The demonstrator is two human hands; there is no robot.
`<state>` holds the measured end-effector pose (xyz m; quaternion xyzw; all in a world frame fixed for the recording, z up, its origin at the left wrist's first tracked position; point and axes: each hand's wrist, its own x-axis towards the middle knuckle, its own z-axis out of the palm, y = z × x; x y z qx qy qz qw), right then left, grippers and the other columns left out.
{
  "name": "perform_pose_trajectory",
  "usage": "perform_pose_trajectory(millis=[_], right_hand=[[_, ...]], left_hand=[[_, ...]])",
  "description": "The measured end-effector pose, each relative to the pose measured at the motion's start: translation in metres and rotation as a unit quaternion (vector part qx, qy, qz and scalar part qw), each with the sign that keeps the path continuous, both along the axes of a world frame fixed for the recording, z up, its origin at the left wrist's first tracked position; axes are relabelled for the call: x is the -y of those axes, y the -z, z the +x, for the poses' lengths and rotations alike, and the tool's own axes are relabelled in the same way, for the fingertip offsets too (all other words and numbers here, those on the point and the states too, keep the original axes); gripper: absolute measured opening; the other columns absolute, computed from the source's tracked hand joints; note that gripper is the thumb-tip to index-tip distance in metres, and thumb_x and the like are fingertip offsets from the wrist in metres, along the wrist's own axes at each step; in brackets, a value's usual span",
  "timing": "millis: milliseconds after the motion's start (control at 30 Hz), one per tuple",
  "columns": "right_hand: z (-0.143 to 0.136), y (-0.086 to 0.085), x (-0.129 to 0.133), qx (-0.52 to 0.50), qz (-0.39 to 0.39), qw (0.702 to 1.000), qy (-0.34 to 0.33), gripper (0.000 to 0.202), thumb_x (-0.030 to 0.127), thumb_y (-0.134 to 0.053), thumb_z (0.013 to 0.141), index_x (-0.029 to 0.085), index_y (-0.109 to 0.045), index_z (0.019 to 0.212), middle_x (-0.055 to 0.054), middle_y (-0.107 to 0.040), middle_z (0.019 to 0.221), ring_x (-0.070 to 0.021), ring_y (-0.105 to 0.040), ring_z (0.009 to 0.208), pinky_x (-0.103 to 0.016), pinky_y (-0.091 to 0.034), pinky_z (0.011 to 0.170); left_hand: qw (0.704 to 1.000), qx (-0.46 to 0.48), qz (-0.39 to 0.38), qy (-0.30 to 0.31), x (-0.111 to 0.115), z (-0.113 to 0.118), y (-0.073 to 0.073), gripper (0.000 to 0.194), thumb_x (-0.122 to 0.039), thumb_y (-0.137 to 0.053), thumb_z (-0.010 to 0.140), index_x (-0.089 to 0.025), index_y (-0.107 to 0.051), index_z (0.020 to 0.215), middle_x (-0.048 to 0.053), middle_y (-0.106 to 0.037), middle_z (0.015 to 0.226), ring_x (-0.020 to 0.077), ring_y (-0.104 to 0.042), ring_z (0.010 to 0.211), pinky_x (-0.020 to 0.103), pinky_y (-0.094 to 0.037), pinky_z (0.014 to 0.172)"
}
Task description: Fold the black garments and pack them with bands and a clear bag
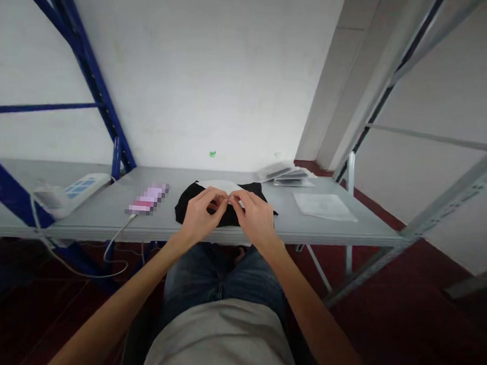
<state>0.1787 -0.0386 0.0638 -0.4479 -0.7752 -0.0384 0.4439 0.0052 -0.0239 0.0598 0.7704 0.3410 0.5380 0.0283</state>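
Observation:
My left hand [202, 212] and my right hand [256, 216] meet fingertip to fingertip above a black cloth [185, 203] on the shelf. Thumb and forefinger are pinched together on each hand. Whatever lies between the fingertips is too small to make out. Behind the fingers, a white sheet-like piece [219, 184] shows on top of the cloth, partly covered by the hands. The middle of the cloth is hidden under both hands.
The grey shelf [291, 223] carries a phone [148, 198] with a white cable at left and a white power strip [85, 188] farther left. At right lie stacked clear packets [288, 175] and a flat translucent bag [325, 206]. Blue posts [88, 63] and grey posts [448, 198] flank it.

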Motion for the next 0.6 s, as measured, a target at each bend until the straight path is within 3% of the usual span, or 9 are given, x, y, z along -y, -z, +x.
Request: perform_pose_trajectory(millis=[167,300,600], right_hand=[[0.002,0.011,-0.009,-0.092,-0.022,0.993,-0.067,0.023,0.037,-0.052,0.107,0.026,-0.069,0.119,-0.006,-0.077,0.111,-0.0202,-0.072,0.100,-0.032,-0.055,0.094],[0.005,0.015,-0.013,-0.150,-0.029,0.982,-0.114,0.026,0.043,-0.053,0.105,0.025,-0.071,0.111,-0.005,-0.077,0.110,-0.0198,-0.073,0.096,-0.032,-0.059,0.091],[0.000,0.012,-0.007,-0.167,-0.020,0.980,-0.106,0.033,0.048,-0.049,0.106,0.025,-0.072,0.102,-0.006,-0.077,0.102,-0.0199,-0.073,0.093,-0.031,-0.061,0.086]], left_hand=[[1.000,0.002,-0.012,0.011,0.000,0.000,-0.001,0.015,-0.031,-0.061,0.099,-0.022,-0.074,0.099,0.002,-0.068,0.086,0.0130,-0.066,0.075,0.022,-0.059,0.063],[1.000,-0.001,-0.015,0.021,0.000,-0.001,-0.002,0.021,-0.037,-0.061,0.100,-0.022,-0.076,0.098,0.003,-0.069,0.087,0.0140,-0.067,0.076,0.023,-0.060,0.064],[0.999,0.037,0.006,0.024,0.008,0.004,-0.009,0.023,-0.037,-0.062,0.101,-0.022,-0.077,0.091,0.004,-0.075,0.088,0.0158,-0.069,0.079,0.027,-0.060,0.070]])
